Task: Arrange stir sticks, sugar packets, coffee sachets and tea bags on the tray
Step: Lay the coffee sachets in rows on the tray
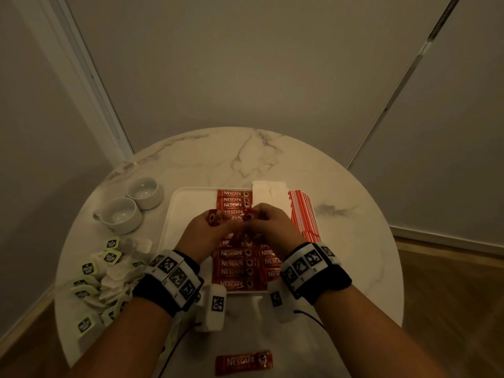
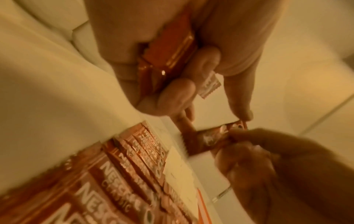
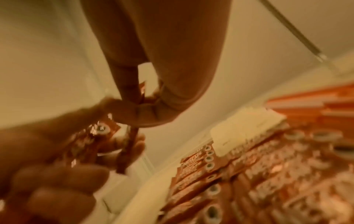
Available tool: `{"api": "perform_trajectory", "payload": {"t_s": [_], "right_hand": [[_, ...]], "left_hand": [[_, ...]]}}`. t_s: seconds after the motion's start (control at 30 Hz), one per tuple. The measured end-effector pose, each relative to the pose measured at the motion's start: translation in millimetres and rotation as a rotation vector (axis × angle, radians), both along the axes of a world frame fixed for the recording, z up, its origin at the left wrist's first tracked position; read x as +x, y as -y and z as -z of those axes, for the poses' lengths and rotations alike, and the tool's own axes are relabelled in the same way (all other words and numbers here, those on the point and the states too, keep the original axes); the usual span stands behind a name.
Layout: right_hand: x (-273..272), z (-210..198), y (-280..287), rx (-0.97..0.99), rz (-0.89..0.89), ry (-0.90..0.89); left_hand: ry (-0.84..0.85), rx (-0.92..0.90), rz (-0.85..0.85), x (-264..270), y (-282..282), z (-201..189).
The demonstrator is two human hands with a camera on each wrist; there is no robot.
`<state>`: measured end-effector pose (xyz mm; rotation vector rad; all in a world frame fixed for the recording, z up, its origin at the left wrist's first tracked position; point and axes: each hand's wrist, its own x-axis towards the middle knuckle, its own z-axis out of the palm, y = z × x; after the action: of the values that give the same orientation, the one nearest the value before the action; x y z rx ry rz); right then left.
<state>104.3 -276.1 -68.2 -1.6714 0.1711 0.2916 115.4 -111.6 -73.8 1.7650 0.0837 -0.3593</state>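
A white rectangular tray (image 1: 188, 203) is seen on a round marble table (image 1: 272, 159), and both hands are held together above its middle. A small bundle of red coffee sachets (image 2: 168, 56) is gripped in the left hand (image 1: 203, 234), with the fingers (image 2: 176, 92) curled round it. A single red sachet (image 2: 216, 134) is pinched at its end between thumb and fingertips of the right hand (image 1: 272, 227), just beside the left hand's fingertips. On the tray, a column of laid-out coffee sachets (image 1: 234, 264) is seen with the labels facing up, and a shorter second column is partly hidden under the right wrist. White sugar packets (image 1: 268, 193) are placed at the far edge of the tray, and red-and-white striped stir sticks (image 1: 304, 214) are lined along its right side. A pile of tea bags (image 1: 109, 276) with green tags is left on the table to the left of the tray, and 2 white cups (image 1: 131, 207) are set beyond it. 1 loose sachet (image 1: 244, 361) is seen on the table near the person.
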Motion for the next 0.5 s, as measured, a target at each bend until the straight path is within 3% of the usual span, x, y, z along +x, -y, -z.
{"api": "perform_trajectory", "payload": {"t_s": [0.07,0.13,0.2,0.33,0.5], "right_hand": [[-1,0,1,0.256,0.099,-0.059],[-2,3,2,0.322,0.116,-0.081],[-5,7,4,0.164,0.081,-0.061],[-4,18,10,-0.349,-0.058,0.002],[2,33,4,-0.542,-0.103,-0.005]], "left_hand": [[0.002,-0.001,0.024,-4,0,2],[0.026,0.018,0.004,-5,-1,4],[0.025,0.052,-0.029,-3,-4,10],[0.009,0.141,-0.08,1,-8,26],[0.02,0.335,-0.067,5,-11,50]]}}
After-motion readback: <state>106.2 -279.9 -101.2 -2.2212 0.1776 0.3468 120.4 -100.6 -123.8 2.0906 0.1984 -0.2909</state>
